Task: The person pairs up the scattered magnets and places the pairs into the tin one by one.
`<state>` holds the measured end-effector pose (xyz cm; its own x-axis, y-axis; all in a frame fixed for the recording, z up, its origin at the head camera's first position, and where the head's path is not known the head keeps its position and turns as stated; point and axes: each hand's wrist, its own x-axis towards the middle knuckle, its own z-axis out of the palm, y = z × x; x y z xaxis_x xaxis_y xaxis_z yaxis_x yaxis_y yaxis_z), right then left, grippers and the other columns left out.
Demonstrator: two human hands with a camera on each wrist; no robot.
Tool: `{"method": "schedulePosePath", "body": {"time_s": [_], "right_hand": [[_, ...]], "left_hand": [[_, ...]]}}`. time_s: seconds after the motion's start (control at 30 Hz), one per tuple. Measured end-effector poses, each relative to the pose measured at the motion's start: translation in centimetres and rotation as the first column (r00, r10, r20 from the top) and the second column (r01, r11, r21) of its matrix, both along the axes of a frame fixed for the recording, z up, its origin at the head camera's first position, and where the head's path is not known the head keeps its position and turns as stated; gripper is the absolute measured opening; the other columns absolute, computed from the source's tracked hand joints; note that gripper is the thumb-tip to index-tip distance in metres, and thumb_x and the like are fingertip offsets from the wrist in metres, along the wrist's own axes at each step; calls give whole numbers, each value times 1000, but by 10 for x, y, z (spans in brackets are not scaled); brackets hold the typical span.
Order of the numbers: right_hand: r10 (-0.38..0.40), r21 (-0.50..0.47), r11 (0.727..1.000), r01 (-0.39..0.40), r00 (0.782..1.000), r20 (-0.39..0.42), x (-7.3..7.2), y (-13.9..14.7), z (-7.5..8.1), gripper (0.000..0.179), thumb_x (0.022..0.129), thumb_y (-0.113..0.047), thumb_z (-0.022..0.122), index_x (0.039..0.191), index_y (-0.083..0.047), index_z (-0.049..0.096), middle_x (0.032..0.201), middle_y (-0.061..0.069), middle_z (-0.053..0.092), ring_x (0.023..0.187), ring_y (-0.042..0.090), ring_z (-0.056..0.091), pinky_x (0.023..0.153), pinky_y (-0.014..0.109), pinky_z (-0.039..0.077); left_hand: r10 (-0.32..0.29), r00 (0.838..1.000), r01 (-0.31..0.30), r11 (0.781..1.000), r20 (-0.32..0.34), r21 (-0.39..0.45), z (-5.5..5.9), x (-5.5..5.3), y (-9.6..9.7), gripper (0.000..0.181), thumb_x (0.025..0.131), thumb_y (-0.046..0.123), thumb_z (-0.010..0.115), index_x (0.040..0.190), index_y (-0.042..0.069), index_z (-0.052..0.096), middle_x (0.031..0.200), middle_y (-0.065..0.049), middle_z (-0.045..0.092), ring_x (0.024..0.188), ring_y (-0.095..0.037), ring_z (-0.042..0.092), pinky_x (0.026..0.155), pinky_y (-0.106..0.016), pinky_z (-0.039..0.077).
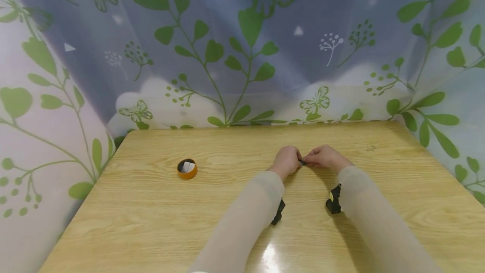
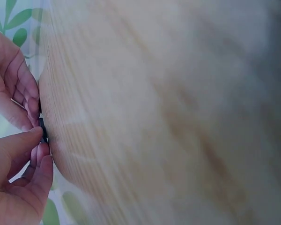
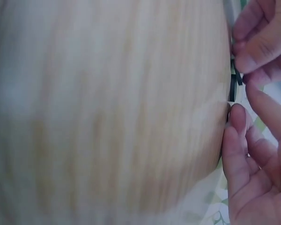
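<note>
Both hands meet over the right half of the table. My left hand (image 1: pixel 286 161) pinches a small black piece (image 2: pixel 43 130) between thumb and fingertips. From the other side, my right hand (image 1: pixel 323 158) holds its fingertips at the same piece, thumb tip right at its end in the right wrist view. There the piece shows as narrow dark strips (image 3: pixel 239 75), partly hidden behind the fingers. What exactly the piece is I cannot tell. Both hands are low over the wood.
On the left of the wooden table (image 1: pixel 144 222) stands a small round orange container (image 1: pixel 187 175) with a dark inside and white pieces (image 1: pixel 188 166) in it. A leaf-patterned curtain (image 1: pixel 212 54) hangs behind the table and along its sides. Black wrist cameras (image 1: pixel 334 200) hang under the sleeves.
</note>
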<state>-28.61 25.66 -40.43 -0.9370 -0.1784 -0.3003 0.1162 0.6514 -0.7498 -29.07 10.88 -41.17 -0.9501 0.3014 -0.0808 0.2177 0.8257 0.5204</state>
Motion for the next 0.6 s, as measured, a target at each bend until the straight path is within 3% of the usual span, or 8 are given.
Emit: {"method": "schedulePosePath", "body": {"time_s": [0.13, 0.37, 0.6], "right_hand": [[14, 26, 1000, -13, 1000, -22, -1, -3, -3, 24, 88, -15, 64, 94, 8, 65, 85, 5, 66, 78, 11, 59, 71, 28, 51], [84, -100, 991, -85, 996, -14, -18, 12, -21, 25, 85, -20, 69, 93, 4, 67, 87, 9, 67, 80, 15, 62, 73, 28, 51], [28, -96, 995, -25, 999, 34, -1, 4, 0, 28, 91, -6, 57, 108, 16, 58, 92, 10, 66, 80, 11, 61, 77, 30, 51]], "left_hand": [[5, 1000, -5, 998, 8, 64, -1, 1, -5, 14, 83, 12, 71, 96, 11, 69, 86, 3, 64, 81, -10, 57, 72, -20, 45], [-74, 997, 73, 984, 0, 164, 2, 8, -38, 16, 86, 8, 65, 101, 6, 67, 79, 1, 57, 71, -11, 52, 65, -21, 43], [-148, 988, 135, 960, 35, 247, 10, 19, -89, 20, 86, 7, 67, 105, 2, 65, 87, 0, 58, 81, -12, 54, 68, -22, 45]]}}
